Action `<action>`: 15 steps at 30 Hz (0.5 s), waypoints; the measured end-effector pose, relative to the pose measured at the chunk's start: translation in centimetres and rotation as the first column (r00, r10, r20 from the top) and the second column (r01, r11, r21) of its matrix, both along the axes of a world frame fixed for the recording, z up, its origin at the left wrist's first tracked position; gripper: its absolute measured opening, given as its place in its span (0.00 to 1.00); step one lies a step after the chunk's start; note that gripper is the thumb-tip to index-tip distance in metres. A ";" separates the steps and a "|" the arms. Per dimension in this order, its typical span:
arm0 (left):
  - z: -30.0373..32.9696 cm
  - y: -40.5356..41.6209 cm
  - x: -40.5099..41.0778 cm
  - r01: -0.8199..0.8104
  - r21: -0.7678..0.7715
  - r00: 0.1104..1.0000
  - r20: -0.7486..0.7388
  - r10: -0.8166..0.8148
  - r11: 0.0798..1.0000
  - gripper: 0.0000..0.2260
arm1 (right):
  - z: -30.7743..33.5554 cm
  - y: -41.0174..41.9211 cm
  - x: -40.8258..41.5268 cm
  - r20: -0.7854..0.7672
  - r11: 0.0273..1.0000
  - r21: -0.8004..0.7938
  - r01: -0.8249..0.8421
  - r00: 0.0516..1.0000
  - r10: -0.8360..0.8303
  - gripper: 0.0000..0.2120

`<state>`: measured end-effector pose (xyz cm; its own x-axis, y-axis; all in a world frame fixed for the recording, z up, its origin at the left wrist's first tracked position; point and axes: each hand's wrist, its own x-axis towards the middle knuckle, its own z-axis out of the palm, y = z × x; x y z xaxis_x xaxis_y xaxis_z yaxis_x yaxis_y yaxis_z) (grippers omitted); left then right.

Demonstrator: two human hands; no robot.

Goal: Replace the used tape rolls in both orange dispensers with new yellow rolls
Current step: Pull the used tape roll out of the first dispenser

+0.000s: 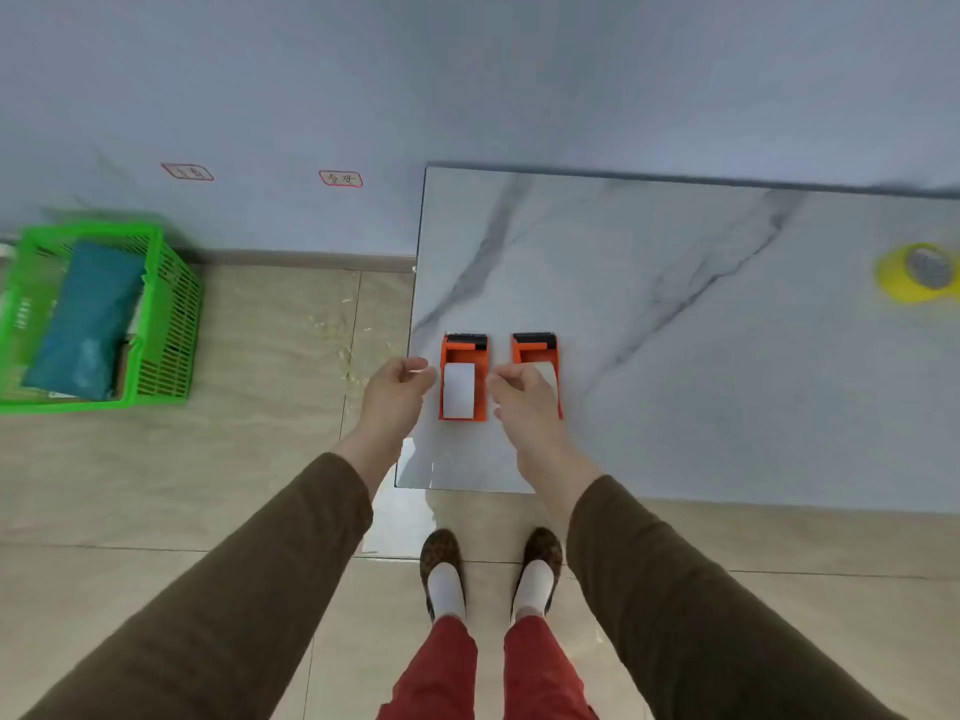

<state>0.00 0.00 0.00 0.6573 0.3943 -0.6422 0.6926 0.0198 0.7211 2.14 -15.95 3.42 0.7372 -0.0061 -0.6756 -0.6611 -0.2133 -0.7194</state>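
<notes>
Two orange dispensers stand side by side near the left front corner of the marble table (675, 356). The left dispenser (464, 376) holds a whitish used roll (459, 390) in plain sight. The right dispenser (535, 350) is partly hidden under my right hand (522, 400), whose curled fingers rest over its roll. My left hand (397, 389) hovers just left of the left dispenser, beyond the table edge, fingers loosely curled and holding nothing. A yellow tape roll (917, 272) lies far off at the table's right edge.
A green plastic basket (156, 324) with a teal bag in it sits on the tiled floor at the left, by the wall. My feet stand on the floor below the table's front edge. Two red-framed labels are stuck on the wall.
</notes>
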 end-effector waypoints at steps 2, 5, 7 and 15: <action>-1.4 -0.2 0.3 0.015 0.020 0.998 -0.057 -0.014 1.000 0.15 | -1.6 0.6 0.1 -0.016 0.999 -0.033 -0.006 1.000 0.006 0.14; -4.0 -0.8 0.7 0.022 -0.016 0.994 -0.109 -0.024 1.000 0.15 | -4.7 1.0 0.1 -0.055 0.999 -0.043 -0.001 0.998 -0.001 0.16; -5.2 -1.0 1.0 0.030 -0.026 0.993 -0.117 -0.033 0.999 0.15 | -6.2 1.3 0.3 -0.074 0.999 -0.049 -0.012 0.997 0.008 0.16; -8.0 -0.8 1.9 -0.083 -0.149 0.991 -0.115 0.066 0.985 0.07 | -9.0 2.2 0.6 -0.063 0.998 -0.052 -0.030 0.998 0.027 0.11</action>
<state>1.93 -0.82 -8.01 0.5521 0.3307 -0.7654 0.7598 0.1785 0.6252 2.78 -13.79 -5.55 0.6941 -0.0225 -0.7195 -0.6973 -0.2693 -0.6642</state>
